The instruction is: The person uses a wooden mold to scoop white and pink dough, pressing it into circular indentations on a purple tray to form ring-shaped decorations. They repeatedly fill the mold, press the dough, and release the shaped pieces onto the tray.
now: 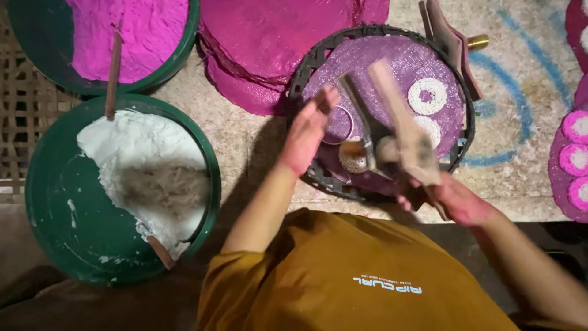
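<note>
My left hand [309, 132] hovers flat with its fingers apart over the left side of a round woven tray [306, 67] lined with purple cloth [392, 58]; it holds nothing. Just beside its fingertips a thin metal ring [338, 125] lies on the cloth. My right hand [456, 201] grips the lower end of a hinged wooden press tool [401, 125], blurred, held over the middle of the tray. A white ring-shaped coil [427, 95] and a second white coil [354, 162] rest on the cloth.
A green bowl of white dough [55, 202] with a wooden stick stands at left. Behind it sits a green bowl of pink dough [131, 34]. Stacked pink cloths [275, 37] lie behind the tray. Pink-and-white pieces [576, 159] line the right edge.
</note>
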